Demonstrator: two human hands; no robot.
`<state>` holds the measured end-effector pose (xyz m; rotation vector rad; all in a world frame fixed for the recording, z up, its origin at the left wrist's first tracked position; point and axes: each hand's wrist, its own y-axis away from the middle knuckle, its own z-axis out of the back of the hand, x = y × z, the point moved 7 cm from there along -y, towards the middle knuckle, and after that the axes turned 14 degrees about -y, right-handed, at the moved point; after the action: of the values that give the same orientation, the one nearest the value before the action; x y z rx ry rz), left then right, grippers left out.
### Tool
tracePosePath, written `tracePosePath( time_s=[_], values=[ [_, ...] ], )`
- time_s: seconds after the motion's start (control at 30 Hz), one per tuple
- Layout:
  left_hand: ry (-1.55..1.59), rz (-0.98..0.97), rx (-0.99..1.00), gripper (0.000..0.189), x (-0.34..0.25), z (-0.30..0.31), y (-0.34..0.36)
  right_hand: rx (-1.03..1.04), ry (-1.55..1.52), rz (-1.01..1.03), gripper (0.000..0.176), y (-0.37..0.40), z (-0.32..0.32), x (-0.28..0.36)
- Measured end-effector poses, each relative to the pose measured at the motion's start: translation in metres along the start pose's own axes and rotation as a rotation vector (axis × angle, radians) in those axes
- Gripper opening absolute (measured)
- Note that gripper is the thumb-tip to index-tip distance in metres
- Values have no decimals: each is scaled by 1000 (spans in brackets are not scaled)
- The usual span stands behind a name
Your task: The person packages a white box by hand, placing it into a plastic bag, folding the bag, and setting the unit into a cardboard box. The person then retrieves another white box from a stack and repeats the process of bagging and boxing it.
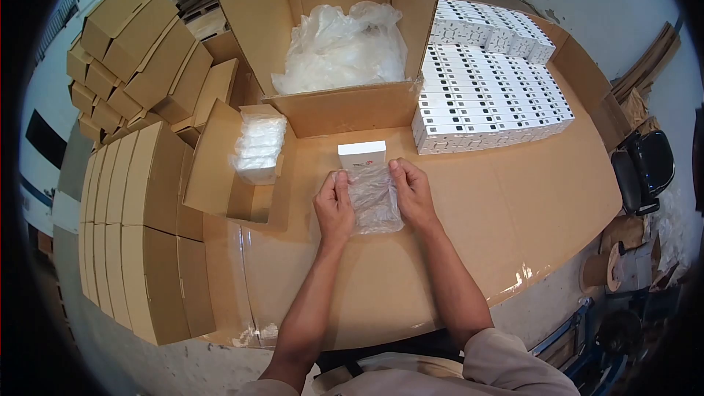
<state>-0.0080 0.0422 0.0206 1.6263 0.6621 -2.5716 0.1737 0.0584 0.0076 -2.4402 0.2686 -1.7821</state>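
Between my hands is a small white box (pixel 361 154), its lower part inside a clear plastic bag (pixel 375 202). My left hand (pixel 335 205) pinches the bag's left edge near its mouth, thumb on top. On the opposite edge my right hand (pixel 413 192) grips the plastic the same way. The top of the white box sticks out of the bag, away from me. To the left, an open brown carton (pixel 209 169) holds several bagged white boxes (pixel 261 143) in a row.
A large open carton (pixel 337 108) with loose clear plastic bags (pixel 345 48) stands behind. Stacked white boxes (pixel 491 95) fill the back right. Brown cartons (pixel 139 227) are stacked on the left. The cardboard-covered table (pixel 506 213) ends at a taped front edge; a black chair (pixel 645 169) stands right.
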Motion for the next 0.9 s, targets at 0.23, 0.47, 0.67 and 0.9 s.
tracePosePath(
  time_s=[0.23, 0.47, 0.67, 0.9],
  values=[
    [-62, -11, -33, 35, -5, 7, -1, -112, -243, -89, 33, 2, -3, 4],
    [-30, 194, -18, 34, 7, 19, -4, 41, 127, -125, 28, 6, -10, -17],
    [174, 90, 83, 24, 13, 6, -10, -4, 212, 46, 24, 5, -11, -2],
    [254, 104, 273, 46, 3, -2, -9, -51, 191, 320, 15, 2, -6, 51]
  ],
)
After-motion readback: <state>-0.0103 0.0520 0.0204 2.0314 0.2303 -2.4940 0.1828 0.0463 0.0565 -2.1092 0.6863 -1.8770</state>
